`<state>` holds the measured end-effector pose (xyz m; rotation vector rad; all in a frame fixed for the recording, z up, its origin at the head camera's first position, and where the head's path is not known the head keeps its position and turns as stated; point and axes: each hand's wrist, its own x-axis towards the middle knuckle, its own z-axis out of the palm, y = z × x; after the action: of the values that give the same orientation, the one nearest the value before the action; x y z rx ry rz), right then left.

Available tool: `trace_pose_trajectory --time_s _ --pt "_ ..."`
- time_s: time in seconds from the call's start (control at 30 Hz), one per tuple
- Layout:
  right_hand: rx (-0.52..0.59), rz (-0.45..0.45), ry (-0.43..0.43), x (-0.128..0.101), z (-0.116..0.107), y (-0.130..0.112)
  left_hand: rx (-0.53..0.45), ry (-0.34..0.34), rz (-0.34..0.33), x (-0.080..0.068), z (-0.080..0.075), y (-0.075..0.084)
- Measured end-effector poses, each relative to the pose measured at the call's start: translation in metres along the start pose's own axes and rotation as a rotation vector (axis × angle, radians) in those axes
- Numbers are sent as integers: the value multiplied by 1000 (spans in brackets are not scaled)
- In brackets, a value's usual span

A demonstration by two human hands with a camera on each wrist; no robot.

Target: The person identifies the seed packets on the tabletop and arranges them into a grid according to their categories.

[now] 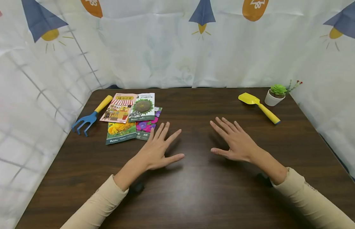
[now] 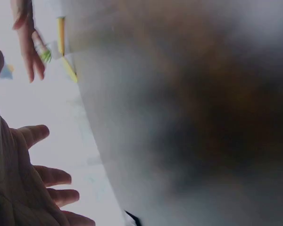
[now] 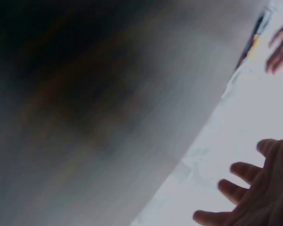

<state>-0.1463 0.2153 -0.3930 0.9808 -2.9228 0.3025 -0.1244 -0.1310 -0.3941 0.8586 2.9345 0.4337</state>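
Your left hand (image 1: 155, 149) lies spread above the table (image 1: 194, 190), fingers straight and parted, holding nothing. Your right hand (image 1: 235, 143) mirrors it toward the middle of the table, also spread and empty. Both wrist views are blurred; they show only straight, separated fingers (image 2: 52, 176) and fingertips (image 3: 243, 172) over the dark wood.

Nearest to the left fingers are the seed packets (image 1: 131, 116), a fanned stack of four lying flat near the table's far left corner. The lowest packet's near corner sits just beside the tips of your left fingers; whether they touch cannot be told.

Handling, as a judgement: the packets look like thin printed sachets, light and flexible, probably glossy and apt to slide over one another. Lying flat, they offer no raised edge. Take hold at an exposed corner or edge, pinching between thumb and forefinger, or slide one packet off the stack first. Squeezing the middle may crease it.

The blue hand rake (image 1: 90, 116) lies to the left of the packets, by the left edge. The yellow trowel (image 1: 258, 106) and the small potted succulent (image 1: 276, 93) lie near the far right corner, well apart from your right hand.
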Motion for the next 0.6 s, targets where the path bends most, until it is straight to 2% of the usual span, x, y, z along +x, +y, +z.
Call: trace_pose_trajectory --time_s 0.2,0.4,0.6 --pt "115 -40 -16 6 1 -19 -93 30 -94 -27 -10 -17" --pt "204 -83 -38 20 6 -34 -106 32 -209 -49 -16 -36" --pt "275 -103 -40 38 9 -45 -114 49 -283 -64 -24 -52"
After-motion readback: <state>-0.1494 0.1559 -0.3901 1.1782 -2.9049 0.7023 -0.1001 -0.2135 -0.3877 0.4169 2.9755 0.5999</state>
